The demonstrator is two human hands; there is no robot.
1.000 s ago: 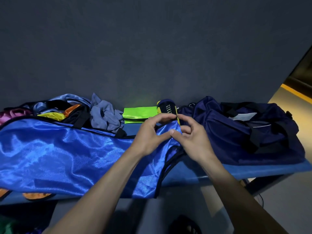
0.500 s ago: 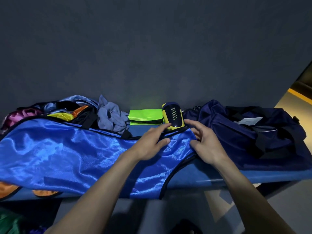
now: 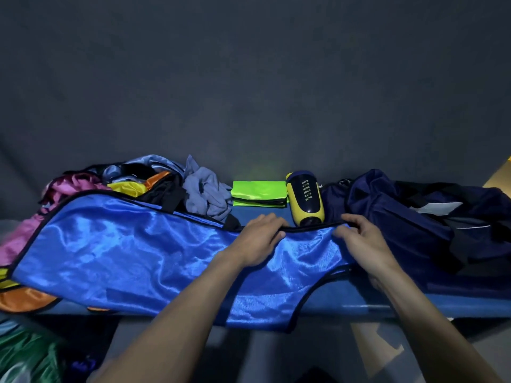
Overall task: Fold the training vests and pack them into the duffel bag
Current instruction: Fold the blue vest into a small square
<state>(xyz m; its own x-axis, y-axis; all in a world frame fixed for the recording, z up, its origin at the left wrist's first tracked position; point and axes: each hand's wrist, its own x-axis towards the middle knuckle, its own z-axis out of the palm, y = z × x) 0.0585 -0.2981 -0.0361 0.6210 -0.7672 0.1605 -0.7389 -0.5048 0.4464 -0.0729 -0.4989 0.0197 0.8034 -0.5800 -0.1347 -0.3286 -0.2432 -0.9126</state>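
Note:
A shiny blue training vest (image 3: 132,258) with black trim lies spread along the blue table (image 3: 356,299), its lower edge hanging over the front. My left hand (image 3: 260,239) and my right hand (image 3: 359,241) pinch the vest's black-trimmed far edge, a short stretch of edge taut between them. The navy duffel bag (image 3: 414,217) sits slumped at the right end of the table, right of my right hand. A folded neon green vest (image 3: 258,193) lies behind my left hand.
A yellow and navy bottle (image 3: 305,201) lies just beyond the held edge. A heap of loose vests (image 3: 132,183) in pink, yellow, orange and grey fills the back left. Green fabric (image 3: 25,352) lies on the floor at lower left. A dark wall stands behind.
My hands were bunched together on the vest's end. They have moved apart and laid that end flat on the table, stretching its edge between them.

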